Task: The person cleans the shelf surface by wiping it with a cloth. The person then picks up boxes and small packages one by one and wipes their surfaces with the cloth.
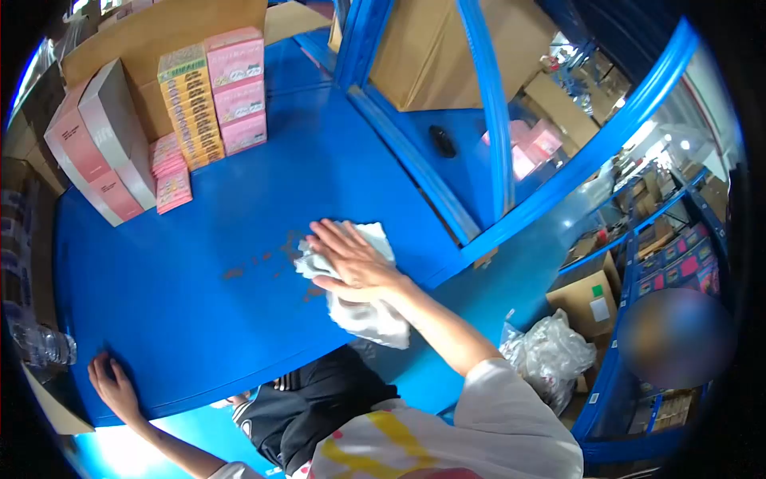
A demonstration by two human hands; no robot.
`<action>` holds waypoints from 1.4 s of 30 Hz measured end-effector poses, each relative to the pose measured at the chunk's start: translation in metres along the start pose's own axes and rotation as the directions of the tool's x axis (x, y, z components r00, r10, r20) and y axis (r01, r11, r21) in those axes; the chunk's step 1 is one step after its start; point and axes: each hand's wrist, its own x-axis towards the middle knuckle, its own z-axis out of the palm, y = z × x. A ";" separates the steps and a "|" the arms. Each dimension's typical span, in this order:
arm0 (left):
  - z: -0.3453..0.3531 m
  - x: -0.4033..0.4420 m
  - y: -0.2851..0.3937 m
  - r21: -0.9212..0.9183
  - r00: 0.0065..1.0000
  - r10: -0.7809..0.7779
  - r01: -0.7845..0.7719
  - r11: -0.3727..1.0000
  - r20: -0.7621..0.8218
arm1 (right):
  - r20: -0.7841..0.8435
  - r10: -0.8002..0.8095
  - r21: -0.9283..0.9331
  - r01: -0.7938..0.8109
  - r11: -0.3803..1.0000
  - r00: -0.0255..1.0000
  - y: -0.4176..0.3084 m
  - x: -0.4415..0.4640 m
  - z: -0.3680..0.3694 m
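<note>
A crumpled white cloth [367, 321] lies on the blue metal shelf top. My right hand [355, 263] presses flat on it, fingers stretched out and thumb apart. Beside the cloth, brownish worn or dirty patches [263, 257] mark the blue surface. At the lower left, my left hand [114, 385] rests on the shelf near its front edge, with its fingers apart and nothing in them. A clear plastic bottle [56, 348] lies close to that hand.
Along the back stand pink boxes [239, 92], a stack of yellow boxes [190, 108], pink packets [173, 185] and tall pink-and-grey boxes [100, 148]. A blue metal upright [495, 120] rises on the right. Clear plastic bags [550, 355] and a carton [586, 303] are on the floor.
</note>
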 end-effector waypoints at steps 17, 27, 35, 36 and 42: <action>-0.016 -0.002 0.046 -0.088 0.999 0.000 0.003 0.996 0.032 | -0.313 0.503 -0.242 -0.580 0.778 0.806 -0.062 0.017 0.034; -0.014 0.001 0.064 0.035 0.991 0.130 -0.131 0.991 0.013 | -0.190 -0.155 -0.102 0.138 0.985 0.970 -0.096 0.058 0.046; -0.020 0.005 0.065 -0.037 0.988 0.153 -0.152 0.988 0.034 | -0.339 -0.403 0.150 0.472 0.869 0.850 -0.243 0.084 0.078; -0.023 0.000 0.057 -0.049 0.987 0.154 -0.152 0.987 0.048 | -0.349 -0.409 0.188 0.491 0.851 0.843 -0.258 0.080 0.081; -0.026 -0.001 0.058 -0.161 0.998 0.051 -0.044 0.986 0.041 | -0.328 -0.408 0.212 0.488 0.847 0.852 -0.253 0.077 0.076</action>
